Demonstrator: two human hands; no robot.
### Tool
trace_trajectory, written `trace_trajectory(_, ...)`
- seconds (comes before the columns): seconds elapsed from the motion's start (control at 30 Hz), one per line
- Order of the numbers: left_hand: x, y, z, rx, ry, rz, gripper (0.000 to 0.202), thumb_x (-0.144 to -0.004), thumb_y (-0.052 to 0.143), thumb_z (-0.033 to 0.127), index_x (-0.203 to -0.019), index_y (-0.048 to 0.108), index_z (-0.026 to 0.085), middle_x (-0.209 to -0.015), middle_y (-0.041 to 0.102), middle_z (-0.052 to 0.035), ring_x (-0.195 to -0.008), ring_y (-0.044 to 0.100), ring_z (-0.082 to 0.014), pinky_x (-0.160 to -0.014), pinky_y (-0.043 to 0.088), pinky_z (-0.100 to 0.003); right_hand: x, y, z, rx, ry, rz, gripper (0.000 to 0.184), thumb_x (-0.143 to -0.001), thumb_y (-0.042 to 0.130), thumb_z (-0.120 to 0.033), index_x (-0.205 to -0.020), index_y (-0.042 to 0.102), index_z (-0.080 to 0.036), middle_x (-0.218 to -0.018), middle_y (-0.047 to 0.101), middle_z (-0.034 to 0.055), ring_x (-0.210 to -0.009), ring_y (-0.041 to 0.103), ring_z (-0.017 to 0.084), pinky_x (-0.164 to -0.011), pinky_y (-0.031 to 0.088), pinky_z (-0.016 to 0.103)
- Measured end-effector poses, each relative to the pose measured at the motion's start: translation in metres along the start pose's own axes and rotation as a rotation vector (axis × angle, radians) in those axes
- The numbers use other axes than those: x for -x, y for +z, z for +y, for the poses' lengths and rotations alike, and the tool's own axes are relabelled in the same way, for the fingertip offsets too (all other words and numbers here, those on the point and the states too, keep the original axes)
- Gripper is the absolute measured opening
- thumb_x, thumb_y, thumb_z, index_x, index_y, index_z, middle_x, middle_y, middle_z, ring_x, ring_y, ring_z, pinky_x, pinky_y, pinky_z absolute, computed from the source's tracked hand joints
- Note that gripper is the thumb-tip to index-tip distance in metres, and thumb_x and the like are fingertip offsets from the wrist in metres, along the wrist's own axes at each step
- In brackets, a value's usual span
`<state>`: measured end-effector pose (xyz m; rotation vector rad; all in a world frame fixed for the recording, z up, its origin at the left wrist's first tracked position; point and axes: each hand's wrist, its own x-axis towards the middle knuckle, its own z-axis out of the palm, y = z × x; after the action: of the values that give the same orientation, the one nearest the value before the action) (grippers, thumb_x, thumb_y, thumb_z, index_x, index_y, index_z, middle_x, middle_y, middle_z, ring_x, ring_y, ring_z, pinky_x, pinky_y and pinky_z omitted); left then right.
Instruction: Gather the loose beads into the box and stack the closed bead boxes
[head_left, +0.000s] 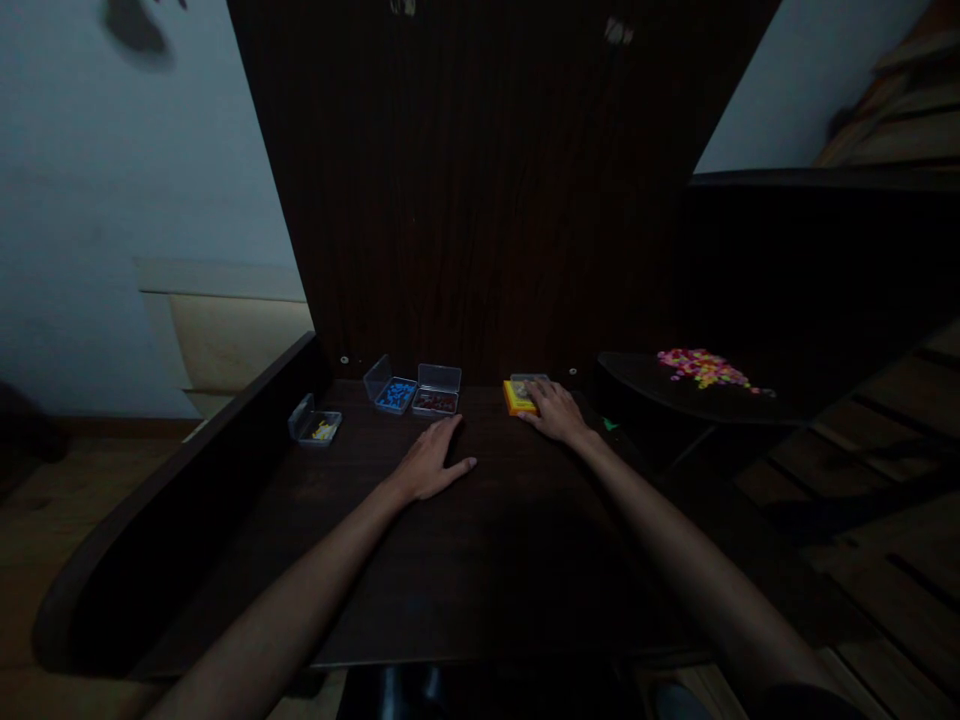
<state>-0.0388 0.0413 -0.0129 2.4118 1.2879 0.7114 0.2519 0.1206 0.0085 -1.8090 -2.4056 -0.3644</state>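
My left hand (433, 460) rests on the dark wooden tabletop, fingers stretched out and thumb spread, holding nothing. Just beyond its fingertips lies a clear plastic case (435, 402) with its lid up and dark red pieces inside. Beside that case is another open one (396, 395) with small blue pieces. Farther left, a third open clear case (322, 430) has a few yellow and white pieces. My right hand (556, 408) is closed on the right side of a small yellow box (517, 398), thumb in front and fingers over its top. A clear plastic edge shows behind the box.
A pile of small pink, yellow and orange pieces (705, 368) lies on a raised curved shelf (637, 372) at the right. A green scrap (610, 424) is near its base. A dark raised side panel (187, 490) borders the table's left, and a tall dark board (480, 200) stands behind.
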Motion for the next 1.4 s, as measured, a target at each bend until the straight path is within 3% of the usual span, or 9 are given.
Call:
trace_trajectory(0.2,-0.005,0.002,-0.012,-0.181,-0.097,0.178,0.066,-0.087,0.053,0.048,-0.139,0.041,0.009,-0.15,0.037,-0.0178,-0.142,0.027,-0.0335,-0.114,0.029,-0.052,-0.001,-0.005,-0.007,-0.001,0.038,-0.028,0.068,-0.087,0.058,-0.049,-0.144,0.041,-0.016,-0.145,0.038,0.0166,-0.127,0.036,0.036,-0.1,0.038,0.046)
trace_trajectory(0.4,-0.006,0.006,-0.02,-0.248,-0.159,0.136,0.064,-0.086,0.052,0.049,-0.136,0.046,0.01,-0.152,0.034,-0.0194,-0.143,0.023,-0.0383,-0.111,0.031,-0.056,-0.004,-0.006,-0.008,-0.006,0.058,-0.028,0.073,-0.083,0.062,-0.049,-0.145,0.04,-0.018,-0.143,0.04,0.0164,-0.122,0.04,0.037,-0.097,0.039,0.047)
trace_trajectory(0.6,-0.006,0.01,-0.024,-0.262,-0.114,0.184,0.056,-0.085,0.055,0.047,-0.129,0.053,0.013,-0.148,0.041,-0.0168,-0.139,0.031,-0.0354,-0.112,0.032,-0.053,0.004,-0.002,-0.014,-0.049,0.038,0.115,0.082,-0.075,0.069,-0.044,-0.145,0.039,-0.012,-0.149,0.031,0.0182,-0.135,0.025,0.04,-0.111,0.023,0.053)
trace_trajectory(0.67,-0.005,0.008,-0.022,-0.257,-0.081,0.197,0.052,-0.085,0.056,0.045,-0.126,0.054,0.013,-0.145,0.044,-0.0154,-0.137,0.034,-0.034,-0.111,0.033,-0.052,0.009,0.0,-0.021,-0.115,0.007,0.201,0.075,-0.077,0.067,-0.042,-0.141,0.043,-0.011,-0.148,0.032,0.0177,-0.137,0.024,0.038,-0.113,0.02,0.053)
trace_trajectory(0.83,-0.002,0.003,-0.012,-0.244,-0.005,0.164,0.045,-0.087,0.054,0.037,-0.126,0.054,0.015,-0.137,0.054,-0.0132,-0.128,0.043,-0.0319,-0.107,0.036,-0.052,0.023,0.007,-0.048,-0.436,-0.073,0.289,0.062,-0.084,0.06,-0.042,-0.138,0.045,-0.015,-0.137,0.044,0.0159,-0.129,0.037,0.032,-0.111,0.03,0.05)
trace_trajectory(0.93,0.0,0.001,-0.007,-0.207,0.029,0.129,0.049,-0.086,0.055,0.031,-0.131,0.05,0.013,-0.134,0.056,-0.0136,-0.125,0.045,-0.0299,-0.105,0.038,-0.05,0.031,0.014,-0.062,-0.655,-0.16,0.254,0.072,-0.083,0.063,-0.044,-0.144,0.035,-0.019,-0.14,0.042,0.0145,-0.131,0.037,0.03,-0.111,0.031,0.05)
trace_trajectory(1.17,0.005,0.0,0.007,-0.141,0.125,0.066,0.047,-0.088,0.053,0.028,-0.133,0.049,0.015,-0.122,0.062,-0.0124,-0.116,0.051,-0.0269,-0.101,0.042,-0.045,0.039,0.027,-0.072,-1.126,-0.155,0.213,0.11,-0.072,0.077,-0.046,-0.153,0.007,-0.024,-0.146,0.033,0.0171,-0.126,0.045,0.028,-0.105,0.039,0.05)
trace_trajectory(1.4,0.008,0.002,0.008,0.007,0.182,0.047,0.046,-0.09,0.045,0.022,-0.136,0.044,0.02,-0.121,0.059,-0.0094,-0.113,0.056,-0.0208,-0.102,0.046,-0.037,0.04,0.026,-0.074,-1.135,-0.203,0.203,0.11,-0.073,0.078,-0.037,-0.154,0.004,-0.027,-0.142,0.037,0.0161,-0.115,0.052,0.026,-0.099,0.045,0.047)
